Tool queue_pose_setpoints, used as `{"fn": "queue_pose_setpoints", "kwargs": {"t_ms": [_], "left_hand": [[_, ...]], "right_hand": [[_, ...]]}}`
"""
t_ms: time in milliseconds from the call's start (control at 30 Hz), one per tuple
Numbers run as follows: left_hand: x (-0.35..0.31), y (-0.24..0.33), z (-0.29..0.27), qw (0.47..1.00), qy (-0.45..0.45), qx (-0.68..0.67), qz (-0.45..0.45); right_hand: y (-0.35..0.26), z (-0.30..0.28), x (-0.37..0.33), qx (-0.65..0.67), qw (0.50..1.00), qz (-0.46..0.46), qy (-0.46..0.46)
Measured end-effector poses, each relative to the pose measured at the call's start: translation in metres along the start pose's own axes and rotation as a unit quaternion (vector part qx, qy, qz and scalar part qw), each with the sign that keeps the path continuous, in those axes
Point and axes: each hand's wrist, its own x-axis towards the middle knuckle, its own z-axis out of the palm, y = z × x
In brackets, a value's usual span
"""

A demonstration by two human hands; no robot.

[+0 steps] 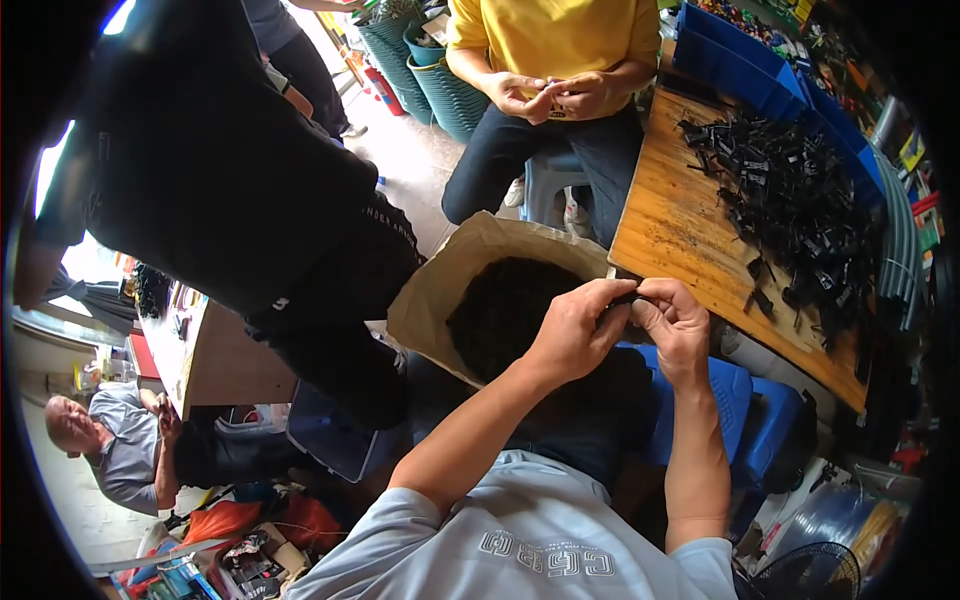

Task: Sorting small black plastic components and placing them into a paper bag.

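My left hand [582, 325] and my right hand [677, 322] meet above the right rim of an open pale sack [412, 308]. Both are closed, thumbs and fingers pinching a small black part [630, 297] between them. Fingers cover most of it, so its exact kind is hard to make out. Inside the sack lies a dark mass of contents [505, 300]. To the right, a heap of small black plastic parts [790, 195] with thin strips is spread over a wooden tabletop [665, 215].
Across from me sits a person in a yellow top [555, 50], fingers together. Someone in dark clothes [270, 190] leans in close on the left. Blue bins [735, 45] line the table's far side. A blue plastic stool or crate [715, 405] stands under the near table edge.
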Motion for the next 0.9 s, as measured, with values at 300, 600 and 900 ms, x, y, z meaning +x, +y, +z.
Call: {"fn": "queue_pose_setpoints", "kwargs": {"t_ms": [300, 600, 900], "left_hand": [[-0.014, 0.004, 0.013, 0.996, 0.085, -0.003, -0.031], [-0.014, -0.005, -0.001, 0.998, 0.002, 0.015, -0.061], [-0.022, -0.017, -0.018, 0.807, 0.008, -0.495, -0.323]], "right_hand": [[0.016, 0.009, -0.003, 0.074, 0.997, -0.023, -0.007], [0.003, 0.015, 0.0, 0.079, 0.996, 0.032, -0.008], [0.013, 0.006, -0.018, -0.041, 0.996, 0.043, -0.062]]}}
